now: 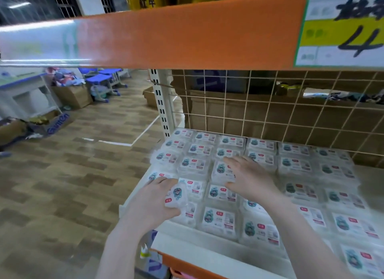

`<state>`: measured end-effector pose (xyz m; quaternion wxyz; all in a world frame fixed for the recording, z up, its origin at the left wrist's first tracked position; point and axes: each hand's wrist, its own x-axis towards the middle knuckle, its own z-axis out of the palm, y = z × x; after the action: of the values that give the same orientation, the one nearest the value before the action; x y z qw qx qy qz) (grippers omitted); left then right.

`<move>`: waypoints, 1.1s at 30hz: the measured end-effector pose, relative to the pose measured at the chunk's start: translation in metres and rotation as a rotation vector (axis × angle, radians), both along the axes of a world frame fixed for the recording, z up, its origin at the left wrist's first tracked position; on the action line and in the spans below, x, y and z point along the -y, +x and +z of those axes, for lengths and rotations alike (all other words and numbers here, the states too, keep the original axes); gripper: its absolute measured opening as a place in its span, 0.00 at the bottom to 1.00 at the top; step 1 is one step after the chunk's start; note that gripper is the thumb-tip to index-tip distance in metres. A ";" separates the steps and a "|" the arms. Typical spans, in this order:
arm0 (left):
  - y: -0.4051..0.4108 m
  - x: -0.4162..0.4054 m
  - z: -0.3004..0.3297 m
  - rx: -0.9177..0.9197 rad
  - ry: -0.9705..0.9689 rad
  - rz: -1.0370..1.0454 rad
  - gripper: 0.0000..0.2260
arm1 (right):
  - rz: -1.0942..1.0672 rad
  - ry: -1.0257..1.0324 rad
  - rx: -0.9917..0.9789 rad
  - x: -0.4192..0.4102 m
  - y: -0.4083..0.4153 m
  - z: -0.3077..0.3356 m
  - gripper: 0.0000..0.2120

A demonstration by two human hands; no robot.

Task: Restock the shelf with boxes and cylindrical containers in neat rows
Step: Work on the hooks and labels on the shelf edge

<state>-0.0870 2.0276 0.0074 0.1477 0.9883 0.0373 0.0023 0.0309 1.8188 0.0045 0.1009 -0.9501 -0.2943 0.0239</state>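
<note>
- left hand [154, 199] grips a tilted pack [176, 195], fingers curled over it, near the shelf's [182, 235] front left corner.
- right hand [247, 176] lies flat, fingers spread loose, resting on a box [221, 171] mid-shelf, holding nothing.
- boxes [295, 164] in flat rows run from front edge to the wire grid [270, 112] at the back.
- price card [340, 27] on the orange rail [187, 40] above.

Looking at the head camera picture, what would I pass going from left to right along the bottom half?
Wood-pattern floor → left hand gripping a small white pack → right hand resting flat on the packs → rows of white packs filling the shelf.
</note>
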 end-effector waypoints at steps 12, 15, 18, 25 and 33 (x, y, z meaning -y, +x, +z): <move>0.012 -0.010 0.000 -0.041 0.019 -0.079 0.32 | -0.030 0.014 -0.056 -0.008 0.006 -0.004 0.33; 0.012 -0.014 -0.001 -0.044 0.010 -0.084 0.33 | -0.037 0.029 -0.066 -0.010 0.007 -0.006 0.32; 0.011 -0.015 -0.001 -0.046 -0.008 -0.082 0.33 | -0.026 0.038 -0.076 -0.011 0.008 -0.007 0.32; 0.012 -0.016 0.001 -0.023 -0.022 -0.053 0.33 | -0.025 0.069 -0.055 -0.014 0.008 -0.013 0.31; 0.008 -0.018 0.002 0.003 -0.007 0.016 0.32 | -0.117 0.109 0.113 -0.004 -0.011 -0.010 0.25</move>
<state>-0.0785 2.0451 0.0094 0.1514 0.9874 0.0450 0.0049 0.0204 1.8233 -0.0052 0.1371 -0.9586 -0.2443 -0.0517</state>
